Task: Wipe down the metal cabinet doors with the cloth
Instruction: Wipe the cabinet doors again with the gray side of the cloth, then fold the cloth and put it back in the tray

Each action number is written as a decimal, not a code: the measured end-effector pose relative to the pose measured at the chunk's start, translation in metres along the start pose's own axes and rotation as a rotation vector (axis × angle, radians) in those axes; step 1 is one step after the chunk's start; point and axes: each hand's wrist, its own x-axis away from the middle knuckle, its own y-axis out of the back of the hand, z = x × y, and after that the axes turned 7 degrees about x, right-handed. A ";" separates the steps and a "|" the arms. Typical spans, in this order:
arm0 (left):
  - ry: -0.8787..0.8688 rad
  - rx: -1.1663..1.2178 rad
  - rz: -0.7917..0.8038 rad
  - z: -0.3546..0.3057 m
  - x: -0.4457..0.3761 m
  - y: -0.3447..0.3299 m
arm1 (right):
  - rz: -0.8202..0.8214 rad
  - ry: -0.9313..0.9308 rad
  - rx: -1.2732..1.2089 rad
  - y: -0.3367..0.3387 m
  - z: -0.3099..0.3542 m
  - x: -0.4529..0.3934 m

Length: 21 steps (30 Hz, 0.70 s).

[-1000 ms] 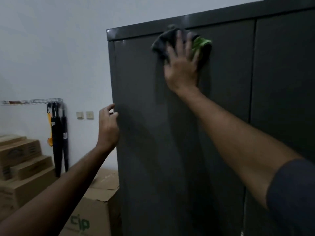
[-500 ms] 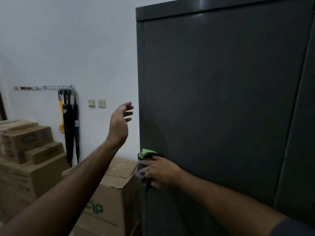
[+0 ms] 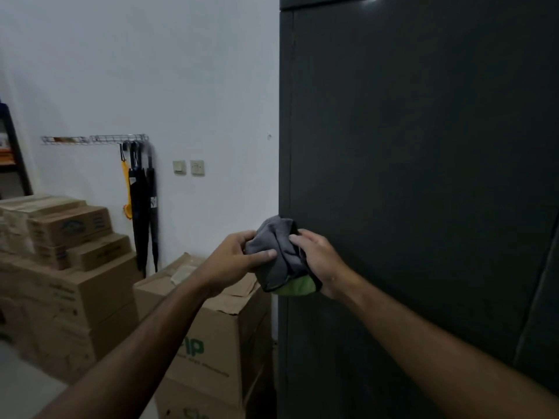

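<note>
Your left hand has joined the cloth | both hands grip it bunched, right hand too | off the cabinet door

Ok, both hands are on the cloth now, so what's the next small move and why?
Probably finish refolding, then press the cloth back onto the door with the right hand. Both it and the left hand grip the bunched cloth just off the cabinet's left edge, so nothing is wiping now.
</note>
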 end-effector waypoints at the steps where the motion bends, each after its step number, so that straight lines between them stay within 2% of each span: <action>1: 0.000 0.021 -0.070 0.009 0.001 0.006 | 0.015 -0.006 -0.042 -0.002 -0.005 -0.001; 6: 0.128 0.294 -0.245 0.046 0.006 0.040 | 0.063 -0.027 -0.136 -0.021 -0.033 -0.010; 7: 0.132 0.252 -0.273 0.052 0.007 0.042 | 0.070 -0.040 -0.161 -0.028 -0.039 -0.012; 10: 0.110 -0.117 -0.366 0.073 0.006 0.043 | 0.022 -0.061 -0.207 -0.054 -0.058 -0.024; 11: 0.111 -0.186 -0.373 0.080 0.005 0.044 | -0.001 -0.067 -0.210 -0.062 -0.065 -0.029; 13: 0.143 -0.149 -0.328 0.091 0.001 0.046 | -0.027 -0.077 -0.223 -0.078 -0.079 -0.042; 16: 0.365 0.145 -0.304 0.097 -0.010 0.059 | -0.004 -0.124 -0.286 -0.095 -0.101 -0.067; 19: 0.324 0.051 -0.226 0.110 -0.022 0.083 | 0.016 -0.171 -0.293 -0.103 -0.121 -0.091; 21: 0.272 -0.025 -0.271 0.125 -0.035 0.104 | -0.013 -0.181 -0.308 -0.108 -0.134 -0.107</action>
